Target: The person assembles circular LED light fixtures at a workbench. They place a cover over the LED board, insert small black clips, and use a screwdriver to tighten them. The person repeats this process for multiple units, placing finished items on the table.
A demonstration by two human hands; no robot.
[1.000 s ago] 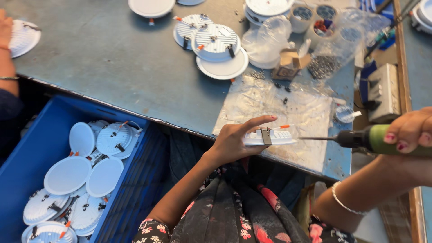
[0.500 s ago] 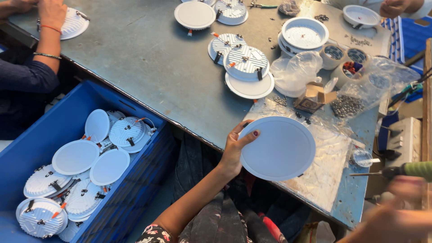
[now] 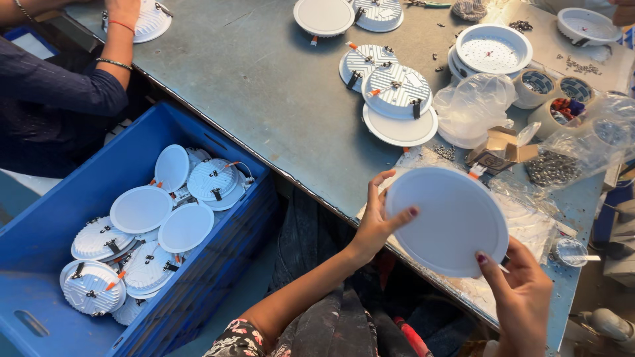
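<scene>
A round white flat lamp panel (image 3: 448,219) is held face up above the near edge of the grey metal table (image 3: 264,86). My left hand (image 3: 378,218) grips its left rim with thumb and fingers spread along the edge. My right hand (image 3: 522,297) holds its lower right rim, thumb on top. A clear plastic sheet (image 3: 529,225) lies on the table under the panel.
A blue crate (image 3: 59,211) at lower left holds several round lamp panels. A stack of panels (image 3: 397,99), plastic bags (image 3: 473,109), a small cardboard box (image 3: 499,149) and cups of screws (image 3: 539,86) sit on the table. Another person's arm (image 3: 112,63) reaches in at upper left.
The screwdriver has left my right hand, which now holds the panel's lower right rim. The panel has been turned white face up and lifted; my view swung left toward the crate.
</scene>
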